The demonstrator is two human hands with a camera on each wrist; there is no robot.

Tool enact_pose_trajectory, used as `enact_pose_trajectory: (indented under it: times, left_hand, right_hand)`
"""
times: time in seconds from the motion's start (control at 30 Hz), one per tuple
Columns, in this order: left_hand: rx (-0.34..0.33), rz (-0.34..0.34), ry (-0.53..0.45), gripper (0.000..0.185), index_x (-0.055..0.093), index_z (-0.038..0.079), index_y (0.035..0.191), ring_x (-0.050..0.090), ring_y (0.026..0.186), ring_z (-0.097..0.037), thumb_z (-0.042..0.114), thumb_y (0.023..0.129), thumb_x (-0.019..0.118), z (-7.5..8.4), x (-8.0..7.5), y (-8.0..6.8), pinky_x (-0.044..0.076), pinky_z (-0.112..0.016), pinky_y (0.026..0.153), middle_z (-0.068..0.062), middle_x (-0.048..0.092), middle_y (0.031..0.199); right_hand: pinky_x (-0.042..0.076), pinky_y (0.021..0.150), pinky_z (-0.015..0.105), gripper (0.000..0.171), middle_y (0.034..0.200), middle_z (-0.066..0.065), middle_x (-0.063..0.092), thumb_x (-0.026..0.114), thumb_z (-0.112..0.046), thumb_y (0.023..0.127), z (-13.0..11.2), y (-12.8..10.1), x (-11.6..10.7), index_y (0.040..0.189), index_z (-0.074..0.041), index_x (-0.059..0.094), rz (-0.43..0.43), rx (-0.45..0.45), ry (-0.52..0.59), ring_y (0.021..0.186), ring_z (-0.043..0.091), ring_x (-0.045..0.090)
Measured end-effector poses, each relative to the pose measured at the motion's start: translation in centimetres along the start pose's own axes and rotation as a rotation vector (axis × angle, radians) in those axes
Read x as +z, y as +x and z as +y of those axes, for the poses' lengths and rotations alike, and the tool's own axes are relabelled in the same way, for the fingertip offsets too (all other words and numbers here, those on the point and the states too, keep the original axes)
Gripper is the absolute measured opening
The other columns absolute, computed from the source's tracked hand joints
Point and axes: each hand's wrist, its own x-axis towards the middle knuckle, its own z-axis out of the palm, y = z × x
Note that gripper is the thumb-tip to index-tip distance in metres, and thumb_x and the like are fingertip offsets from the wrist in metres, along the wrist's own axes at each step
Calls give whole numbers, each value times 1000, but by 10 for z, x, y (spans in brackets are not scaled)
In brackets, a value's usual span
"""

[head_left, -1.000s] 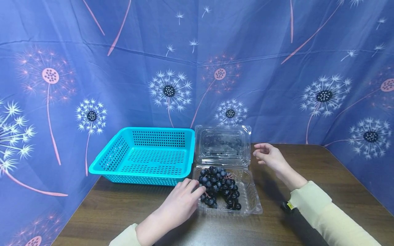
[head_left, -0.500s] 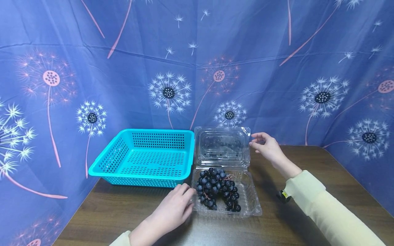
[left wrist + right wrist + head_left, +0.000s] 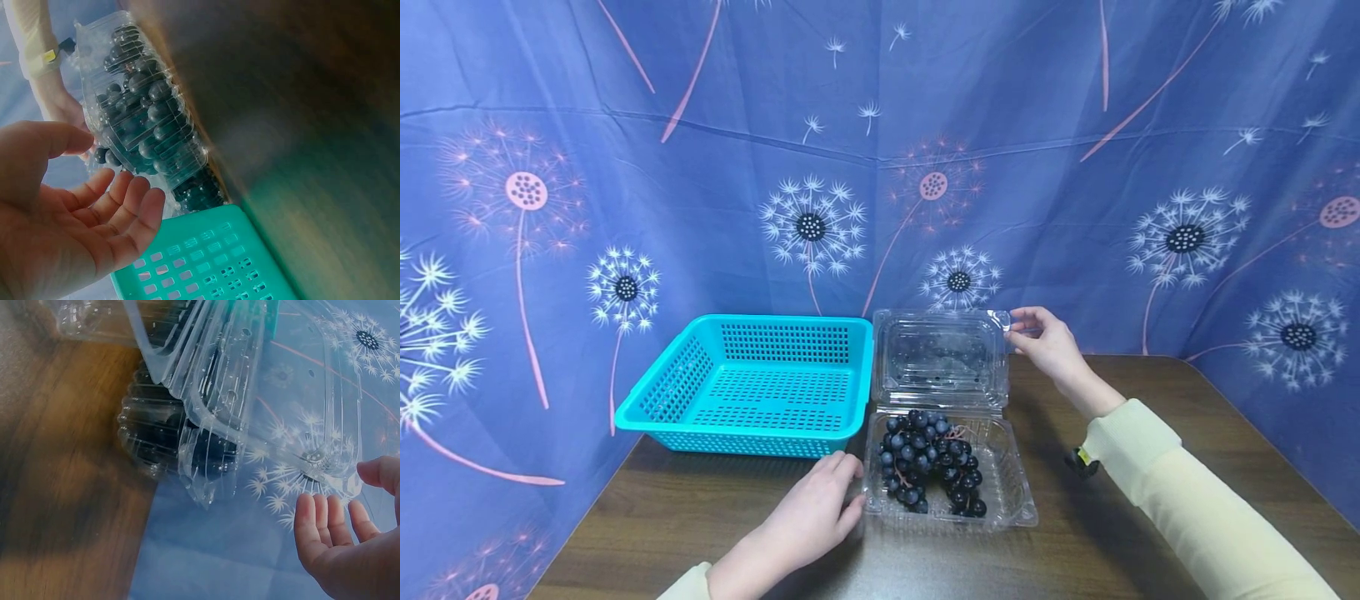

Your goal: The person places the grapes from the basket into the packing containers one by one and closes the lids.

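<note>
A clear plastic clamshell box (image 3: 1011,487) stands on the table with its lid (image 3: 943,358) raised at the back. Dark grapes (image 3: 917,454) on a stem fill the left and middle of its base. My right hand (image 3: 1048,346) is at the lid's upper right corner, thumb and fingertips on either side of that corner; in the right wrist view, a gap shows between the thumb (image 3: 378,472) and the fingers (image 3: 319,515). Just left of the base, my left hand (image 3: 808,512) has loosely bent fingers, and the left wrist view shows its palm (image 3: 69,231) holding nothing.
A turquoise perforated basket (image 3: 745,437) stands left of the box, close beside it. Behind the wooden table (image 3: 1112,400) hangs a blue cloth (image 3: 1045,83) printed with dandelions. The lid stands close in front of this cloth.
My right hand has moved up and slightly left to the lid's upper corner. My left hand has drawn back left, away from the grapes. The box and basket stay put.
</note>
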Motion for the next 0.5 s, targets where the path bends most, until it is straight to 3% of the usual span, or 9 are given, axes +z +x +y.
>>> enact_pose_trajectory:
  times: [0.27,0.5]
  left_hand:
    - [-120,-119,-213,20,55,9,99,45,69,-3,18,84,65,-1,-3,5,44,-22,60,7,49,79]
    - [-175,-150,-305,22,56,5,100,47,66,-4,18,84,64,-1,-4,5,44,-21,58,6,50,78]
  right_hand:
    - [55,72,24,42,111,20,56,60,-11,90,-5,3,3,129,2,49,4,-1,9,94,22,57]
    - [55,79,34,41,108,18,55,58,-11,91,-5,6,5,128,3,51,3,6,24,94,19,57]
